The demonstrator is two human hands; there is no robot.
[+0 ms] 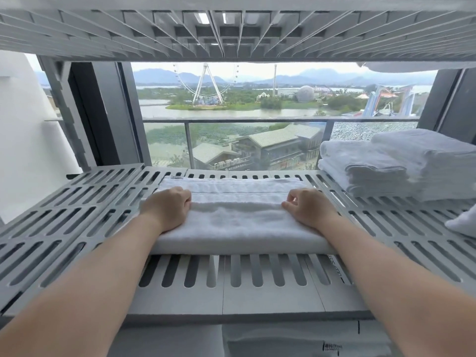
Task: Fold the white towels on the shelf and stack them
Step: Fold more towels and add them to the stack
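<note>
A white towel point(237, 217) lies partly folded in the middle of the grey slotted shelf point(77, 210). Its near half is doubled over toward the far edge. My left hand point(168, 207) pinches the folded edge at the towel's left end. My right hand point(306, 208) pinches the same edge at the right end. Both hands rest on top of the towel with fingers curled. A stack of folded white towels point(401, 163) stands at the shelf's back right.
Another white towel corner point(463, 222) pokes in at the right edge. A slotted shelf point(231, 29) hangs close overhead. Behind the shelf is a window with a balcony railing point(231, 121). More white cloth lies on the shelf below point(296, 341).
</note>
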